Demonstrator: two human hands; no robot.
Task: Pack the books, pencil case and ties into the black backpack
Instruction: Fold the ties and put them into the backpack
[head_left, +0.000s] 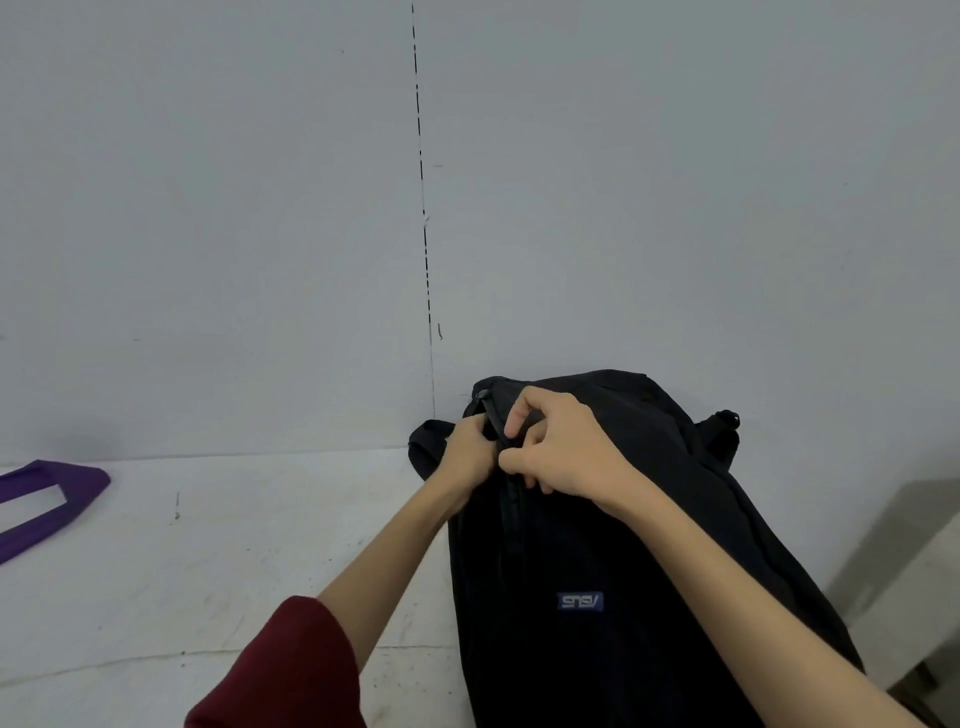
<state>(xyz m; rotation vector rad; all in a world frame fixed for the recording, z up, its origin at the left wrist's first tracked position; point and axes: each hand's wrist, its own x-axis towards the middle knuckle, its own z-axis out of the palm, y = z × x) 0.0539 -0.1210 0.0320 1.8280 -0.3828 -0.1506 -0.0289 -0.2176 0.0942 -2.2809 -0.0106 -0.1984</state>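
The black backpack (623, 545) lies on the white table (182, 561) with its top end against the grey wall and a small blue logo patch facing up. My left hand (467, 449) grips the fabric at the bag's top left. My right hand (561, 447) pinches a black zipper pull or strap beside it. No books, pencil case or ties show.
A purple frame-shaped object (47, 499) lies at the table's left edge. The grey wall (260, 208) rises right behind the bag. A light-coloured piece of furniture (914, 597) stands beyond the table on the right.
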